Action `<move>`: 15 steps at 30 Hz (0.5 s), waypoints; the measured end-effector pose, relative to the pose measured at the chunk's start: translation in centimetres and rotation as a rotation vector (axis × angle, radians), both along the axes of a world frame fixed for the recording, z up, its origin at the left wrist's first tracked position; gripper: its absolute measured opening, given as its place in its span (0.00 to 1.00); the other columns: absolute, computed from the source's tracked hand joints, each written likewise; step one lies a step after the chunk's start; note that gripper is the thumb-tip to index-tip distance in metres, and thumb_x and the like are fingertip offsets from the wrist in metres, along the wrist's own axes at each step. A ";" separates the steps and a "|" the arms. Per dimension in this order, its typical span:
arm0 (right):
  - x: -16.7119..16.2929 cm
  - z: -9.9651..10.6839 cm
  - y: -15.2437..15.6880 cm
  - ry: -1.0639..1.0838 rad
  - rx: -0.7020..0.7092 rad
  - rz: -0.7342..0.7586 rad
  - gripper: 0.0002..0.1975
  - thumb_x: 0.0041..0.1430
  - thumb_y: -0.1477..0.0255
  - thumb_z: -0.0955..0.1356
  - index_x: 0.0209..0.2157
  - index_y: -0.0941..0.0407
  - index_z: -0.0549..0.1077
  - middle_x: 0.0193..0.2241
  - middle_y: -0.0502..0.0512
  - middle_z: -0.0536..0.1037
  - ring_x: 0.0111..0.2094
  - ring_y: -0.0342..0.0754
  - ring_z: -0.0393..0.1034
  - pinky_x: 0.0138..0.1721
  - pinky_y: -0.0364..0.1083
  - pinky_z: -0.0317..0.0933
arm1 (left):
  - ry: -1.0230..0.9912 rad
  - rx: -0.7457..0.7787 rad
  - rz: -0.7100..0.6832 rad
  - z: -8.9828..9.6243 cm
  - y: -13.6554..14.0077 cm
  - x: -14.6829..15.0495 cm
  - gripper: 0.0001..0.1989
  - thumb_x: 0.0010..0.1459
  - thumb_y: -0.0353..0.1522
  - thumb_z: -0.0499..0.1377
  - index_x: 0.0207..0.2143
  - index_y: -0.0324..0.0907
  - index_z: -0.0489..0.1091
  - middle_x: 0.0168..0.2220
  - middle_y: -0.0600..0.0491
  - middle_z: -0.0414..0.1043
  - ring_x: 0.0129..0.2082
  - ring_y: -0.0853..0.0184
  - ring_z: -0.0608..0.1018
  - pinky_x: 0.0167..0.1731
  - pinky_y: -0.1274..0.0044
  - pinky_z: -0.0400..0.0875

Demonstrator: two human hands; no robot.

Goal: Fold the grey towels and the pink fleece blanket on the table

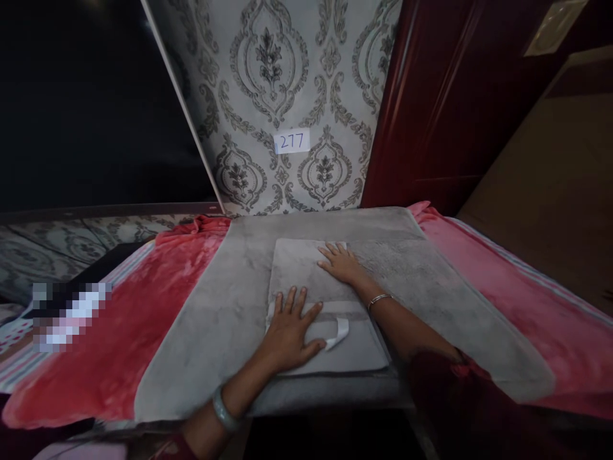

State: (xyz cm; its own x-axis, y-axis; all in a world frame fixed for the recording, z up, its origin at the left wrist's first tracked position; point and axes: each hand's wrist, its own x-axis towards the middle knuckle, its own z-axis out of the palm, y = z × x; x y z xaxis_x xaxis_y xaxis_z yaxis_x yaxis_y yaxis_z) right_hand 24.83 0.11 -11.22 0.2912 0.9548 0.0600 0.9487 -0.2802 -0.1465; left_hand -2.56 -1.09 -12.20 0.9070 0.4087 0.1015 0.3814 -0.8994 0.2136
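Observation:
A flat, pale grey rectangular piece that looks like fabric (299,271) lies on the grey plush cover. Its near part is a smoother panel (354,354) with a white strap (342,329) looped on it. My left hand (290,332) rests palm down on the left side of the piece, fingers spread, thumb by the strap's lower end. Farther back, my right hand (341,263) lies flat at its far right part, fingers stretched out. Neither hand grips anything. What kind of item the piece is, I cannot tell.
The grey plush cover (215,345) is flanked by red plush cloth (167,300) on the left and pinkish-red cloth (507,281) on the right. Behind are a patterned wall with a paper label (292,141), a dark screen (96,108) and a dark red door (431,96).

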 end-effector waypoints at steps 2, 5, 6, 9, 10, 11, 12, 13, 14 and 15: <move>-0.2 0.6 0.0 0.013 -0.024 -0.011 0.32 0.73 0.53 0.56 0.73 0.48 0.53 0.73 0.55 0.48 0.73 0.62 0.40 0.69 0.65 0.42 | 0.007 -0.024 -0.005 0.4 -0.2 -0.3 0.38 0.59 0.53 0.59 0.69 0.53 0.60 0.74 0.44 0.45 0.74 0.43 0.46 0.70 0.45 0.38; -1.4 1.8 -0.5 0.038 -0.067 -0.035 0.32 0.74 0.54 0.56 0.73 0.50 0.53 0.73 0.58 0.47 0.73 0.64 0.38 0.68 0.68 0.42 | -0.038 -0.086 0.003 1.5 0.8 -0.6 0.29 0.66 0.45 0.54 0.66 0.48 0.66 0.71 0.44 0.57 0.72 0.52 0.57 0.71 0.51 0.42; -2.2 2.1 -0.9 0.036 -0.060 -0.014 0.32 0.74 0.54 0.56 0.73 0.50 0.53 0.73 0.59 0.47 0.73 0.65 0.37 0.68 0.69 0.41 | -0.070 -0.098 0.011 2.1 1.7 -0.5 0.26 0.68 0.42 0.51 0.66 0.48 0.66 0.69 0.45 0.60 0.71 0.55 0.60 0.71 0.53 0.44; -5.6 2.7 -2.7 0.032 0.001 0.179 0.34 0.72 0.50 0.57 0.73 0.48 0.54 0.73 0.59 0.46 0.73 0.66 0.34 0.69 0.70 0.35 | -0.151 -0.080 0.063 4.3 5.6 0.7 0.26 0.70 0.36 0.45 0.67 0.46 0.63 0.68 0.47 0.63 0.69 0.60 0.63 0.71 0.56 0.49; -6.9 2.7 -3.5 0.044 0.006 0.262 0.34 0.71 0.48 0.57 0.72 0.47 0.54 0.74 0.58 0.46 0.73 0.66 0.34 0.69 0.71 0.34 | -0.147 -0.068 0.086 5.0 7.2 1.5 0.26 0.70 0.36 0.45 0.68 0.45 0.62 0.69 0.46 0.61 0.70 0.59 0.62 0.70 0.56 0.50; -8.1 2.6 -4.3 0.062 -0.004 0.335 0.35 0.70 0.46 0.58 0.72 0.46 0.55 0.74 0.57 0.46 0.73 0.66 0.33 0.68 0.71 0.33 | -0.124 -0.057 0.106 5.6 8.7 2.4 0.27 0.70 0.35 0.45 0.69 0.44 0.61 0.70 0.46 0.59 0.71 0.58 0.60 0.70 0.55 0.50; -9.2 2.5 -5.0 0.084 -0.024 0.392 0.36 0.70 0.45 0.58 0.72 0.45 0.55 0.74 0.57 0.46 0.73 0.66 0.33 0.68 0.72 0.33 | -0.092 -0.044 0.126 6.0 10.1 3.3 0.27 0.70 0.35 0.46 0.69 0.43 0.60 0.71 0.45 0.57 0.72 0.57 0.58 0.70 0.54 0.49; -10.1 2.2 -5.7 0.104 -0.045 0.431 0.36 0.69 0.44 0.59 0.72 0.45 0.55 0.74 0.57 0.46 0.73 0.66 0.33 0.68 0.73 0.32 | -0.052 -0.030 0.142 6.2 11.4 4.3 0.28 0.70 0.36 0.46 0.70 0.44 0.58 0.72 0.45 0.54 0.73 0.56 0.56 0.69 0.52 0.47; -10.7 1.9 -6.2 0.122 -0.060 0.455 0.37 0.68 0.44 0.60 0.72 0.44 0.55 0.74 0.57 0.45 0.73 0.66 0.32 0.68 0.73 0.32 | -0.007 -0.020 0.155 6.1 12.4 5.2 0.28 0.70 0.37 0.47 0.70 0.44 0.58 0.73 0.45 0.52 0.73 0.54 0.54 0.69 0.50 0.46; -11.2 1.6 -6.6 0.137 -0.065 0.464 0.38 0.68 0.44 0.61 0.72 0.44 0.54 0.74 0.57 0.45 0.73 0.66 0.31 0.68 0.73 0.31 | 0.034 -0.014 0.172 5.8 13.2 6.0 0.28 0.70 0.38 0.48 0.70 0.46 0.57 0.73 0.46 0.51 0.74 0.52 0.52 0.68 0.48 0.46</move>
State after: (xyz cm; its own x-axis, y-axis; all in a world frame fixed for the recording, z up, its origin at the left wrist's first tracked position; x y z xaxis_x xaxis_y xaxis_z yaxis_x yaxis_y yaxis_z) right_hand 13.65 -6.52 -9.59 -0.1650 0.9862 -0.0133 0.9490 0.1551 -0.2746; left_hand 3.43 12.07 -6.44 0.8261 0.5597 0.0652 0.5369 -0.8170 0.2103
